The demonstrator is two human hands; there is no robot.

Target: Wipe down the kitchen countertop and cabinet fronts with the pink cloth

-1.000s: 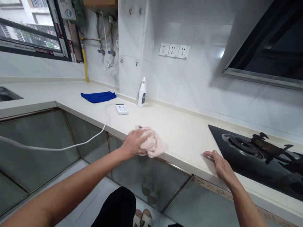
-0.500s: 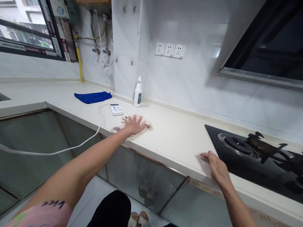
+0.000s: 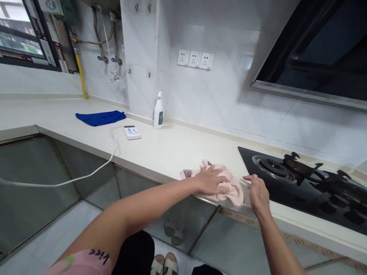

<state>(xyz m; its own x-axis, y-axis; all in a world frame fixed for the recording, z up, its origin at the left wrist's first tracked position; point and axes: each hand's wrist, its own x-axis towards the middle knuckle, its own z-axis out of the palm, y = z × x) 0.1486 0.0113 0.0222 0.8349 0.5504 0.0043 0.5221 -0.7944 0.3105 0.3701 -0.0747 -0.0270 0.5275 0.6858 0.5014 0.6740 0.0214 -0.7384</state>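
My left hand (image 3: 211, 180) lies palm down, fingers spread, on a crumpled pale pink cloth (image 3: 233, 188) at the front edge of the cream countertop (image 3: 169, 149). The cloth reaches right to just short of my right hand (image 3: 257, 192), which rests flat on the counter edge with fingers stretched out and holds nothing. Both hands sit just left of the black gas hob (image 3: 304, 183).
Further left on the counter are a white spray bottle (image 3: 158, 111) against the wall, a small white device (image 3: 132, 132) with a cable (image 3: 71, 179) hanging over the edge, and a blue cloth (image 3: 100, 117). Glass-fronted cabinets (image 3: 43, 179) run below. A range hood (image 3: 315, 49) hangs at upper right.
My left hand has slid the pink cloth along the counter, first left toward the white device, then right until it nearly meets my right hand. The right hand stayed put.
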